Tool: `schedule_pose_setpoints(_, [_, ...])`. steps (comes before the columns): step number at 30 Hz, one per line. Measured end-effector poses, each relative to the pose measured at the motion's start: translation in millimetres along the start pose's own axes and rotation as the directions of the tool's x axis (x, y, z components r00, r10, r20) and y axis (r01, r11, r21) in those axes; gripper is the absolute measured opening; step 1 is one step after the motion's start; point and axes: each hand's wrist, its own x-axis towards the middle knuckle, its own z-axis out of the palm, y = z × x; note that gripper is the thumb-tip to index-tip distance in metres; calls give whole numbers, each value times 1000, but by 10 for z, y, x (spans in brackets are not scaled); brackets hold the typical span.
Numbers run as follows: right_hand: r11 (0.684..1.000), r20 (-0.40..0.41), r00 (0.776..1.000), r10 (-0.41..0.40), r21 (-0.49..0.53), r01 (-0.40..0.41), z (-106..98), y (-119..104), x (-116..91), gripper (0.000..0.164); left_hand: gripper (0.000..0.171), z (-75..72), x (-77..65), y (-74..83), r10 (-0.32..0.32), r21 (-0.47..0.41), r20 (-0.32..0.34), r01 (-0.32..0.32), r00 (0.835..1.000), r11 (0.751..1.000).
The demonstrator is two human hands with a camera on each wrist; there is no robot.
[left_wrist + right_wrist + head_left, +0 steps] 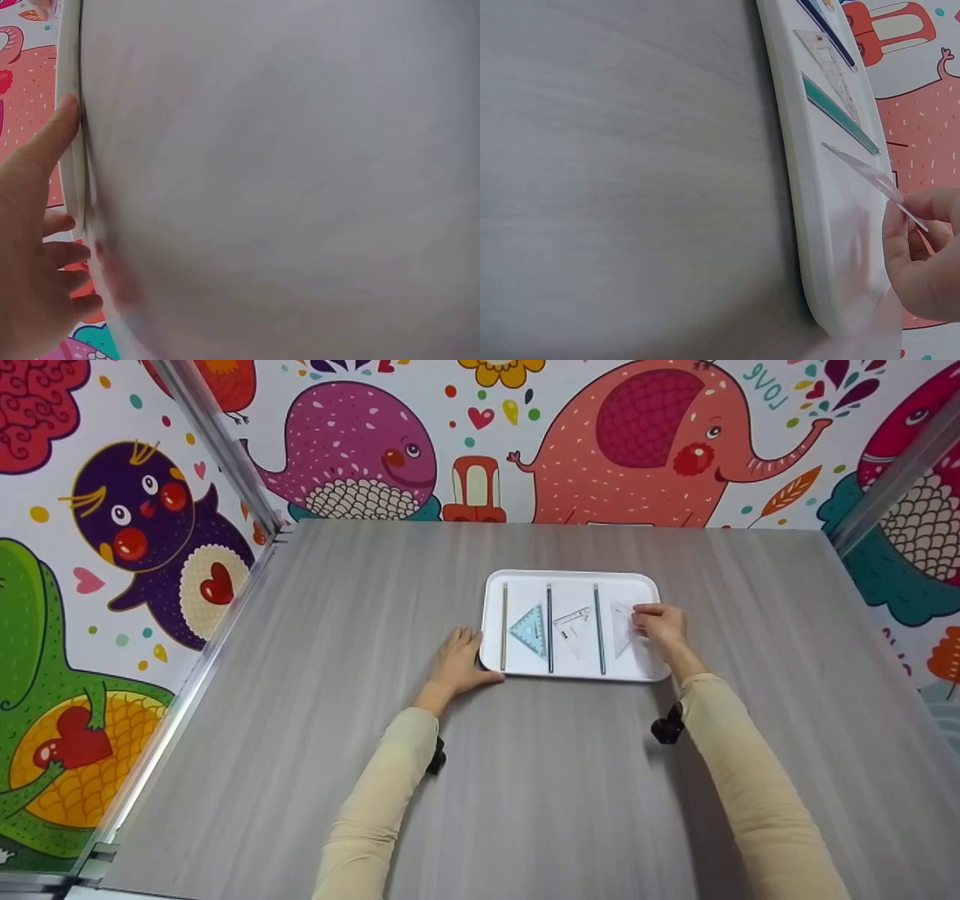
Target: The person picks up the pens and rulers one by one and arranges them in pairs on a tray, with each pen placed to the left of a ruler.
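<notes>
My right hand (661, 627) pinches a clear, pinkish set square (864, 172) between thumb and fingers. This piece is tilted over the right end of a white tray (641, 667), its far edge raised in the right wrist view. At the tray's front left corner is my left hand (459, 664), thumb along the front wall and the other fingers loosely bent beside the left end. A light blue set square (529, 631) lies in the left part of the tray and a clear set square (576, 631) in the middle.
Three slim pencil-like sticks divide the tray crosswise: a brownish stick (504, 626), a dark blue stick (550, 628) and a green stick (600, 628). The tray stands on a grey wood-grain table (360, 607). Printed cartoon walls (480, 427) and metal posts (217, 442) border it.
</notes>
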Motion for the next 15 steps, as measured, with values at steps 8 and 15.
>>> schedule_pose_setpoints(8, [999, -6, 1000, -17, -45, 17, 46, 26, 23, 31, 92, 11, -2, -6, 5, 19, 1, -5, 1000, 1000])
schedule_pose_setpoints(15, [993, -41, 998, -53, -105, 48, 69, 53, 28, 29, 92, -8, -2, -9, 8, 42, -4, -8, 1000, 999])
